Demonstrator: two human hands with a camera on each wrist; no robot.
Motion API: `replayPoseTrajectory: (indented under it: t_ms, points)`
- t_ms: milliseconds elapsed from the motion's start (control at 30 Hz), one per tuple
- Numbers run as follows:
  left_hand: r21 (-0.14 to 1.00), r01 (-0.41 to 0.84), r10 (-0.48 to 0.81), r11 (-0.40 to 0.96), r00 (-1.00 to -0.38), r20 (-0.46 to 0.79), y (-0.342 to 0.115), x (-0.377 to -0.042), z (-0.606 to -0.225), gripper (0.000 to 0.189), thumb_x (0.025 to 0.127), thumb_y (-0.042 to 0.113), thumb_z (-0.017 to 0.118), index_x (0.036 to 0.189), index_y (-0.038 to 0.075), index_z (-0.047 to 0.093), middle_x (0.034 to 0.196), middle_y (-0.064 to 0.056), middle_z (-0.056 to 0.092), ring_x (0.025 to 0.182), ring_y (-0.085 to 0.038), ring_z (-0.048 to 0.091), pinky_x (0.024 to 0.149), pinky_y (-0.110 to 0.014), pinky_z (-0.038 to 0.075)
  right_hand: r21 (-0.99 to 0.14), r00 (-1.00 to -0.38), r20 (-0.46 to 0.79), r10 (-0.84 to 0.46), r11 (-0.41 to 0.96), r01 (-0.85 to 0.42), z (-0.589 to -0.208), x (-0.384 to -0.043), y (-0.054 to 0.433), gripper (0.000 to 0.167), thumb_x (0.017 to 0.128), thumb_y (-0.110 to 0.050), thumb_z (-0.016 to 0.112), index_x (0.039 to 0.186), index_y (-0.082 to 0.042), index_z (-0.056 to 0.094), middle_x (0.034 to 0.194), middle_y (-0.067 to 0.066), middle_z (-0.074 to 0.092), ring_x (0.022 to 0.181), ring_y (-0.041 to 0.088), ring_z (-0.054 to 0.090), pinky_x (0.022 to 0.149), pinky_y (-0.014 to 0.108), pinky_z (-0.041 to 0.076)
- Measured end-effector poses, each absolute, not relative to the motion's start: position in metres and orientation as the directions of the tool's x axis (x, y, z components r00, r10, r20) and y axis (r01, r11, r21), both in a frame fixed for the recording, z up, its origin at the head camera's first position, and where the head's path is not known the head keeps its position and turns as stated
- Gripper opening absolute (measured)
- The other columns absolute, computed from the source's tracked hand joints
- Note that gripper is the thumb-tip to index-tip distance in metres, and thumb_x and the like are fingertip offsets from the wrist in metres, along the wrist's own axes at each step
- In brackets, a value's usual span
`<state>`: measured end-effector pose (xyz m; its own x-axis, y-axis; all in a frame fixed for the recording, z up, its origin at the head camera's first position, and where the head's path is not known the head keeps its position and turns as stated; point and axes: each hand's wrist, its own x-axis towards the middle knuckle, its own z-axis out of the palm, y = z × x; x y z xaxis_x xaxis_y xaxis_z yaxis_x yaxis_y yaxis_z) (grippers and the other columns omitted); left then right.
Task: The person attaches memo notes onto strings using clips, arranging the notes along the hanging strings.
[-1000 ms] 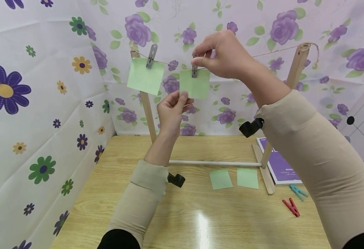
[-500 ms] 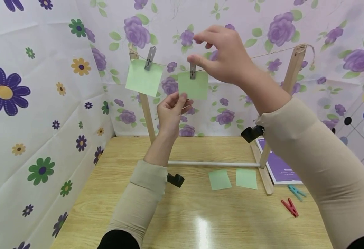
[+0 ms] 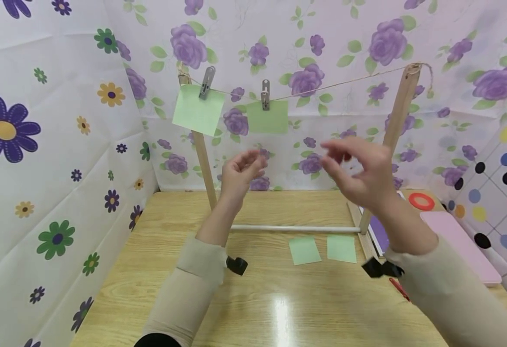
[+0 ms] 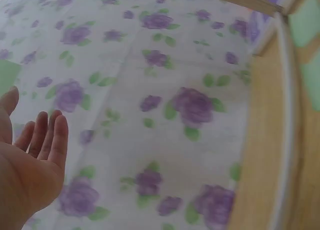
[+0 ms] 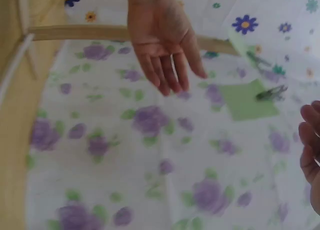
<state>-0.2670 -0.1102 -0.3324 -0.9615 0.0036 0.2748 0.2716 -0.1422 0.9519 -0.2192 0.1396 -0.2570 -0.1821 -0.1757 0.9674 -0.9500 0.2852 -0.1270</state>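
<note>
Centre note (image 3: 267,120): green, square, hanging from the string (image 3: 337,86) between the two posts, nearer the left post; both hands are apart from it.
Centre clip (image 3: 266,94): metal, upright, closed over the string and the top edge of the centre note, left of its middle.
Left hand (image 3: 240,176): below the centre note, near its lower edge; grip spread, fingers loosely bent, thumb apart from them.
Right hand (image 3: 363,168): lower right of the centre note, in front of the right post; grip spread, fingers bent, a gap between thumb and fingertips.
Corner note (image 3: 198,113): green, hung tilted beside the left post (image 3: 204,166).
Corner clip (image 3: 207,82): metal, leaning, fastened at the top of the corner note.
Right post (image 3: 399,113): wooden, slanted, string tied at its top with a loose tail.
White rod (image 3: 296,228): runs low between the posts.
Loose notes (image 3: 305,250): two, green, side by side on the counter (image 3: 244,308), in front of the white rod.
Red clothespin (image 3: 398,289): on the counter, partly covered by the right sleeve (image 3: 457,294).
Right rear: purple book (image 3: 379,233), red ring (image 3: 421,202) and pink flat item (image 3: 459,243).
</note>
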Motion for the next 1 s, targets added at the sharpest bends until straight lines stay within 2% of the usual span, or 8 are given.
replayPoseTrajectory:
  t_ms: [67,200,267,400,567,700,867,1000]
  points:
    - [0.968,0.239,0.032,-0.073,-0.97,0.241,-0.113,-0.264,-0.353,0.036,0.097,0.017,0.07,0.129,0.001,0.062,0.116,-0.011,0.07,0.104,-0.02,0.069,0.094,-0.03,0.058,-0.196,-0.275,0.932,-0.236,0.309,-0.931,-0.284,-0.216,0.159,0.047,0.097,-0.041,0.069,0.091,0.005,0.074,0.071,0.01,0.069,0.064,0.009,0.056,0.064,0.013,0.046]
    - [0.985,0.165,0.064,0.048,-0.985,0.162,-0.115,-0.255,-0.396,0.039,0.097,0.024,0.071,0.129,0.004,0.063,0.119,-0.01,0.069,0.107,-0.022,0.067,0.095,-0.029,0.057,-0.348,-0.487,0.813,-0.321,0.403,-0.847,-0.335,-0.208,0.196,0.015,0.09,-0.014,0.077,0.097,-0.001,0.076,0.077,0.003,0.072,0.068,0.007,0.06,0.064,0.013,0.05]
    - [0.988,0.122,0.069,0.097,-0.991,0.116,-0.115,-0.249,-0.416,0.042,0.095,0.031,0.073,0.129,0.006,0.065,0.118,-0.006,0.069,0.107,-0.02,0.067,0.095,-0.029,0.057,-0.425,-0.598,0.719,-0.354,0.457,-0.782,-0.358,-0.201,0.214,0.018,0.084,-0.001,0.078,0.101,-0.005,0.077,0.081,-0.002,0.072,0.069,0.006,0.061,0.063,0.015,0.052]
    - [0.981,0.074,0.107,0.181,-0.993,0.055,-0.113,-0.236,-0.451,0.041,0.095,0.037,0.072,0.126,0.013,0.067,0.116,-0.001,0.069,0.107,-0.019,0.065,0.098,-0.034,0.055,-0.513,-0.761,0.532,-0.37,0.574,-0.638,-0.4,-0.188,0.246,0.019,0.085,-0.004,0.08,0.103,-0.011,0.078,0.081,-0.013,0.069,0.071,0.004,0.06,0.061,0.019,0.052]
    - [0.967,0.076,0.151,0.244,-0.988,0.039,-0.104,-0.227,-0.482,0.037,0.097,0.033,0.071,0.124,0.008,0.067,0.112,0.0,0.07,0.106,-0.019,0.065,0.096,-0.036,0.057,-0.546,-0.865,0.376,-0.331,0.675,-0.496,-0.441,-0.172,0.282,0.015,0.088,-0.016,0.081,0.103,-0.012,0.077,0.084,-0.012,0.069,0.073,0.004,0.061,0.06,0.025,0.054]
    - [0.959,0.084,0.164,0.272,-0.986,0.04,-0.092,-0.221,-0.497,0.038,0.097,0.028,0.071,0.124,0.001,0.066,0.113,-0.005,0.07,0.108,-0.023,0.066,0.096,-0.036,0.057,-0.534,-0.938,0.265,-0.221,0.777,-0.334,-0.464,-0.158,0.308,0.024,0.089,-0.028,0.08,0.104,-0.009,0.077,0.089,-0.003,0.073,0.074,0.005,0.062,0.06,0.026,0.053]
    - [0.951,0.023,0.165,0.308,-0.986,-0.03,-0.079,-0.212,-0.511,0.044,0.095,0.032,0.074,0.129,0.006,0.065,0.128,-0.009,0.063,0.114,-0.025,0.063,0.096,-0.037,0.057,-0.533,-0.982,0.148,-0.118,0.827,-0.18,-0.487,-0.143,0.336,0.032,0.088,-0.033,0.081,0.103,-0.005,0.076,0.089,0.002,0.073,0.075,0.007,0.061,0.06,0.025,0.051]
    - [0.931,0.056,0.181,0.361,-0.983,-0.011,-0.073,-0.21,-0.523,0.049,0.092,0.031,0.077,0.134,0.011,0.061,0.134,-0.008,0.056,0.117,-0.027,0.058,0.095,-0.039,0.057,-0.541,-0.992,0.082,-0.091,0.832,-0.121,-0.501,-0.136,0.352,0.042,0.085,-0.035,0.084,0.109,-0.001,0.074,0.093,0.005,0.071,0.077,0.01,0.06,0.062,0.024,0.051]
